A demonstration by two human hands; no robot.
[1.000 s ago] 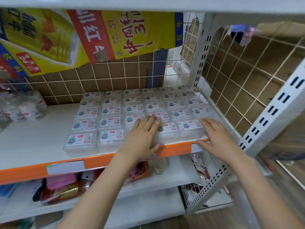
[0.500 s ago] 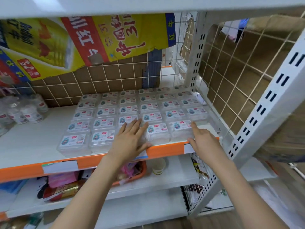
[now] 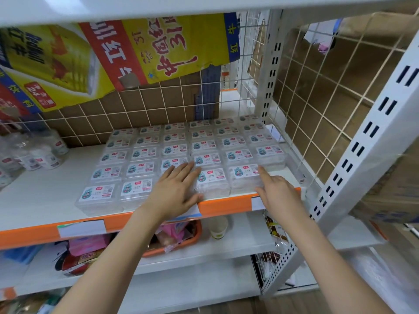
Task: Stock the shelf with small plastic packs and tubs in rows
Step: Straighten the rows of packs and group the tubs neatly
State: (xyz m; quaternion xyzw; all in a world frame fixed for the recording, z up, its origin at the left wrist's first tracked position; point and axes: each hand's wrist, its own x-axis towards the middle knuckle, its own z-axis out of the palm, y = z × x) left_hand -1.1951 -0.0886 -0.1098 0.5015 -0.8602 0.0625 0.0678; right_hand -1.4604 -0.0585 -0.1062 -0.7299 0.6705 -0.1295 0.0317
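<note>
The shelf [image 3: 40, 196] is carrying the clear plastic packs [image 3: 172, 152] in tight rows filling its right end, from the back mesh to the orange front edge, likely for easy facing. The left hand [image 3: 174, 193] is lying flat and released on a front-row pack, seemingly squaring it. The right hand [image 3: 280, 193], unclenched, is touching the front right pack [image 3: 243, 177] with a fingertip.

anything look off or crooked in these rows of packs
Mostly tidy. The rightmost column stops one pack short of the shelf's orange edge, leaving a gap at the front corner. The left hand lies flat on a front pack; the right hand touches another.
</note>
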